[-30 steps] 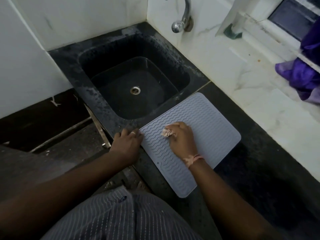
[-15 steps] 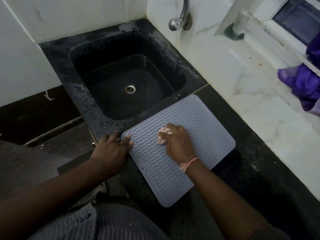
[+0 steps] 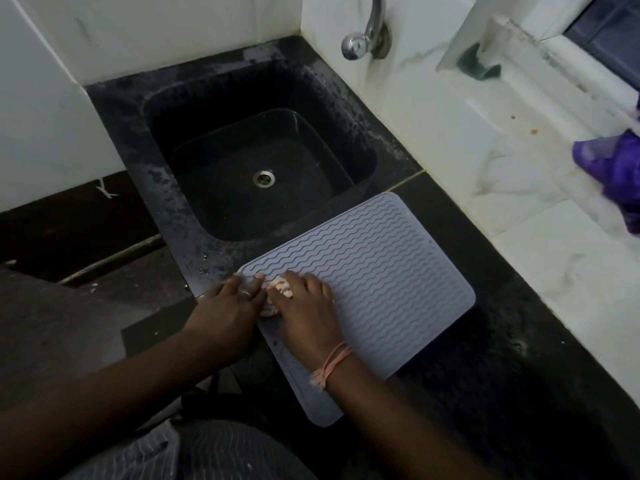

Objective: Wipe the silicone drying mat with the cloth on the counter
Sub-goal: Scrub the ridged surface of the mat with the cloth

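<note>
A grey silicone drying mat point(image 3: 377, 278) with wavy ridges lies on the black counter point(image 3: 512, 358), just right of the sink. A small pink cloth point(image 3: 281, 288) is bunched under my right hand point(image 3: 306, 317), which presses it onto the mat's near-left corner. Most of the cloth is hidden by my fingers. My left hand point(image 3: 228, 308) rests flat on the mat's left edge, fingertips touching the corner, beside the right hand.
A black sink point(image 3: 242, 168) with a metal drain sits to the mat's left, a chrome tap point(image 3: 363, 39) above it. White marble backsplash and ledge run along the right, with purple fabric point(image 3: 613, 171) at the far right edge.
My right hand has slid the cloth left across the mat to its left corner, close to my left hand. The left hand stays on the mat's edge.
</note>
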Available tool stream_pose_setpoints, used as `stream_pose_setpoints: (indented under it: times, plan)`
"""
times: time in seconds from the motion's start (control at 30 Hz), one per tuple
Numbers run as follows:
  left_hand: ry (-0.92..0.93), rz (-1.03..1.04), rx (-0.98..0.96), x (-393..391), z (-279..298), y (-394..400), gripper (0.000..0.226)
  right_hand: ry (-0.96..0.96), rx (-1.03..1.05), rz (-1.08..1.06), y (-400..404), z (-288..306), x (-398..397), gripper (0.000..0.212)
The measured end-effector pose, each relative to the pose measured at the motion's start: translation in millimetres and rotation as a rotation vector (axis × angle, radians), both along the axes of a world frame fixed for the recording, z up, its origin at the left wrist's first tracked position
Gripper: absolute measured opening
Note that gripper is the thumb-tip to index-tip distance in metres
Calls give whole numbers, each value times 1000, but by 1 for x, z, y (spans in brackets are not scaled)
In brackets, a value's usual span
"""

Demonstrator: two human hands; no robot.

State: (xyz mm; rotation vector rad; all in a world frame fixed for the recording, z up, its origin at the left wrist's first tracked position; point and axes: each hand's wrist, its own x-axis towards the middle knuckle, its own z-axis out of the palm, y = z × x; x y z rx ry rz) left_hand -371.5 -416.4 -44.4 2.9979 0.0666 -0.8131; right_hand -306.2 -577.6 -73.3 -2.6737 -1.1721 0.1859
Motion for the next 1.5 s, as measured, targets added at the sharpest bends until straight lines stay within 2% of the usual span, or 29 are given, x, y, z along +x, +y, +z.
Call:
stream_pose_setpoints:
  times: [0.13, 0.3, 0.43, 0.53, 0.6, 0.67, 0.73, 0.9, 1.03, 1.13, 1.2, 1.3, 1.4, 1.5]
  plan:
    - [24, -22, 42, 3, 4, 6, 80, -21, -33, -33, -22, -1, 42, 50]
    - [30, -32, 56, 4, 2, 9, 76, -15, -56, -297, -68, 2, 126, 46]
    - [43, 15, 26, 8, 2, 6, 79, -46, -89, -408, -58, 12, 133, 40]
    - [-41, 57, -28, 6, -1, -4, 80, -25, -6, -337, -32, 13, 94, 46]
    - [-104, 46, -44, 8, -5, -7, 83, 17, 25, -169, -11, 9, 54, 48]
    - [-70, 36, -98, 11, -8, -5, 88, 31, 9, -42, 2, 2, 22, 48]
    - [-17, 32, -141, 10, -11, -1, 92, 44, 18, -49, 1, -2, 21, 48]
    - [-17, 37, -161, 6, -16, 6, 95, 37, 14, -196, -32, -3, 83, 49]
    - [-8, 57, -188, 10, -13, 7, 94, -16, 0, -431, -65, 0, 148, 41]
    - [-22, 110, -234, 12, -9, 6, 90, 24, -42, -580, -61, 8, 165, 41]
    - [-78, 156, -275, 13, -8, 3, 83, 32, -23, -533, -47, 15, 153, 43]
    - [-157, 194, -291, 13, -8, 1, 82, 9, 79, -307, -19, 17, 98, 45]
    - [-120, 151, -230, 10, -13, 2, 90, 37, 65, -103, 8, 6, 28, 49]
    - [-104, 114, -195, 7, -17, 7, 95, 45, 26, -79, 11, -4, 10, 51]
